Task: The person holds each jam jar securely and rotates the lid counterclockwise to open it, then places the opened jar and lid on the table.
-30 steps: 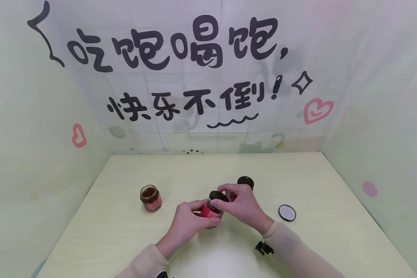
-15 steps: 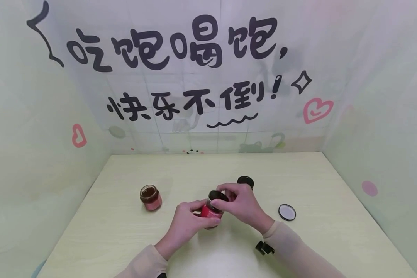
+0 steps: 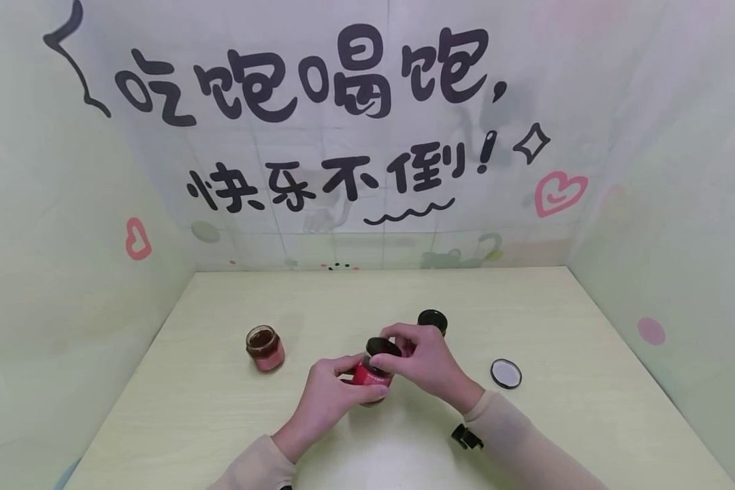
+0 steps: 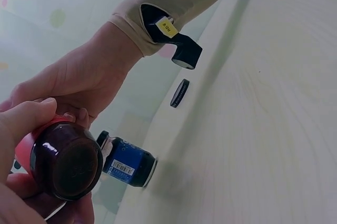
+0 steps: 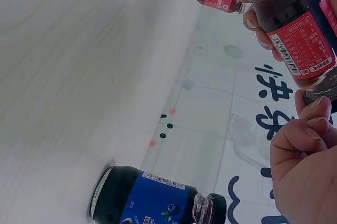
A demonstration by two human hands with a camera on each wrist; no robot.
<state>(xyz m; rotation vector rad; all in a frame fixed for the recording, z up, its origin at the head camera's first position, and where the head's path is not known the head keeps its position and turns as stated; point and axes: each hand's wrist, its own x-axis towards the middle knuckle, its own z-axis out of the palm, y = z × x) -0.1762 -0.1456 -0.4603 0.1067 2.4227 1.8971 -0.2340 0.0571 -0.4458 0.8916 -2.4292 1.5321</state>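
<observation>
Clasps a smooth, red-labelled glass jar [image 3: 373, 376] in curled left hand [image 3: 335, 389], tilted above pale wood-grain table [image 3: 208, 422]; pinches its round black lid [image 3: 382, 348] between thumb and fingers of right hand [image 3: 431, 364], partly hiding it; blocks most of blue-labelled jar [image 4: 129, 162] in head view, yet reveals its barcode in both wrist views, cropped at the bottom edge in the right one; shows only in head view the pale inner face of thin loose lid [image 3: 505, 373].
</observation>
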